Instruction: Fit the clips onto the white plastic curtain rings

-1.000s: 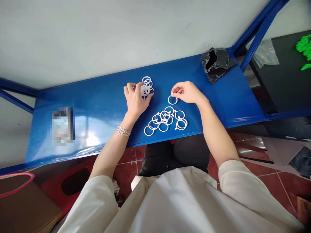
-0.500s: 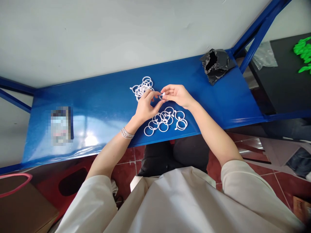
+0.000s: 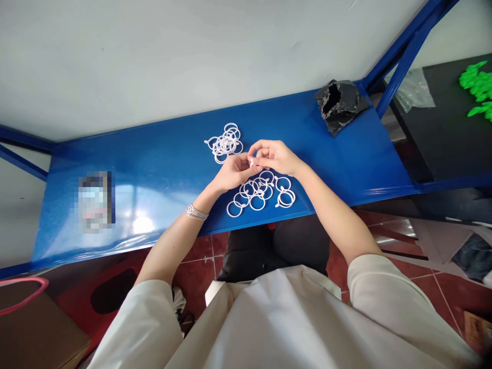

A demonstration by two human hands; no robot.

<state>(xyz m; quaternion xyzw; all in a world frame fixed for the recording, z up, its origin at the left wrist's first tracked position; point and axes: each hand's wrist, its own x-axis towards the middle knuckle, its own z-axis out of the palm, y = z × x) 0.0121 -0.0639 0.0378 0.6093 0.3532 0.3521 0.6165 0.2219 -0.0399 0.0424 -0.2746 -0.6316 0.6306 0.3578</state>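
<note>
Over the middle of the blue table, my left hand [image 3: 232, 172] and my right hand [image 3: 280, 157] meet at the fingertips. Both are closed on one small white ring [image 3: 251, 162] with a knob, mostly covered by the fingers. Behind my left hand lies a tangled heap of white rings [image 3: 226, 141], each with a small tab. Nearer the table's front edge, below my hands, more white rings [image 3: 257, 201] lie spread and overlapping. A pair of them [image 3: 286, 199] rests a little apart on the right.
A crumpled black plastic bag [image 3: 340, 105] stands at the back right of the blue table [image 3: 165, 154]. A blurred-out flat object [image 3: 96, 200] lies on the left. Blue frame bars [image 3: 403, 61] rise at the right, with bright green pieces [image 3: 478, 84] on a dark surface beyond.
My hands have come closer together and dropped slightly toward me. The ring between them is now more hidden by the fingers. Both groups of rings lie as before.
</note>
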